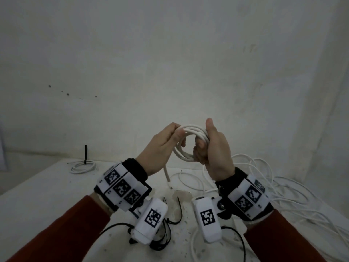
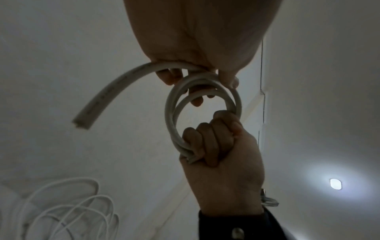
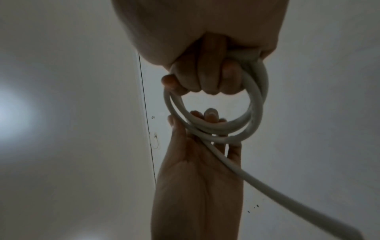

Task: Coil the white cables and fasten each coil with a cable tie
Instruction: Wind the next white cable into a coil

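The coil point(image 1: 190, 142) of white cable is held up above the table point(image 1: 47, 195), between both hands. The right hand point(image 1: 215, 148) fists round its right side; the left hand point(image 1: 162, 146) pinches its top-left, the free end point(image 1: 167, 174) hanging below. A tied coil point(image 1: 83, 166) lies far left, loose cables point(image 1: 283, 190) right, black ties point(image 1: 177, 210) near.

I see a white, speckled worktop point(image 1: 47, 195) with a pale, creased backdrop sheet point(image 1: 170, 63) rising behind it. Dark spots point(image 1: 67, 94) mark the sheet above the worktop's left end. A ceiling light point(image 2: 335, 184) glows overhead.
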A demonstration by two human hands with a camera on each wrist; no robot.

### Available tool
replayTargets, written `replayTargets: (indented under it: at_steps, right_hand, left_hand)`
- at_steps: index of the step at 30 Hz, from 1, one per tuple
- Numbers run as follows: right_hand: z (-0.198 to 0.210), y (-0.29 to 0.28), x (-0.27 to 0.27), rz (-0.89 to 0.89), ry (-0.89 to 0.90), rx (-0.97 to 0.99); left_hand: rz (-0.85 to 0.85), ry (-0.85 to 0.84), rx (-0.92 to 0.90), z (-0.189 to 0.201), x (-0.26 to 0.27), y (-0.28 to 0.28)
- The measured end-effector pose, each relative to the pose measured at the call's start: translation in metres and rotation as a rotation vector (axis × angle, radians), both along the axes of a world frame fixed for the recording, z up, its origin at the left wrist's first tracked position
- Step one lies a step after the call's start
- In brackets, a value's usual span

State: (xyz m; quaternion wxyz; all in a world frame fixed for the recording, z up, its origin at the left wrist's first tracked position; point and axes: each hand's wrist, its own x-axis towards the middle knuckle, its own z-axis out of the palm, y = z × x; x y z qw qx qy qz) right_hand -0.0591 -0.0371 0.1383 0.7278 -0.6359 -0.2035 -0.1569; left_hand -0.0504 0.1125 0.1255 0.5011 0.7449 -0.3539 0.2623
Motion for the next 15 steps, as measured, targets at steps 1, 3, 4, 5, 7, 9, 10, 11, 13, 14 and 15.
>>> replayTargets:
  at_steps: [1,3,4,5,7,9,10,11,13,14,15]
  right_hand:
    - [-0.001,0.002,0.000,-0.032,0.007,0.033]
    - [-0.003,0.007,0.002,-0.073,0.034,0.115]
    - [-0.004,0.009,0.002,-0.085,0.048,0.156]
    - [-0.005,0.011,0.003,-0.089,0.057,0.186]
    - [-0.008,0.014,0.005,-0.080,0.064,0.193]
    - [-0.010,0.015,0.006,-0.069,0.061,0.116]
    - [-0.011,0.014,0.006,-0.067,0.055,0.062]
    - [-0.011,0.013,0.006,-0.067,0.046,0.017]
    - [-0.010,0.010,0.006,-0.047,0.039,-0.023]
    - [-0.010,0.009,0.007,-0.020,0.053,-0.015]
    - [-0.011,0.008,0.007,0.013,0.067,0.005]
  left_hand:
    - [-0.036,0.045,-0.048,0.000,0.001,-0.002]
    - [-0.132,0.168,-0.168,0.000,0.000,-0.007]
    - [-0.178,0.218,-0.217,0.001,-0.001,-0.010]
    - [-0.194,0.234,-0.245,0.001,-0.002,-0.012]
    - [-0.154,0.211,-0.239,0.001,-0.003,-0.014]
    - [-0.089,0.189,-0.207,0.001,-0.001,-0.012]
    - [-0.060,0.177,-0.179,0.000,0.001,-0.009]
    - [-0.026,0.164,-0.146,0.000,0.004,-0.006]
    - [0.031,0.155,-0.095,0.000,0.007,-0.001]
    - [0.044,0.162,-0.105,0.001,0.009,0.000]
    - [0.051,0.177,-0.146,0.002,0.010,0.001]
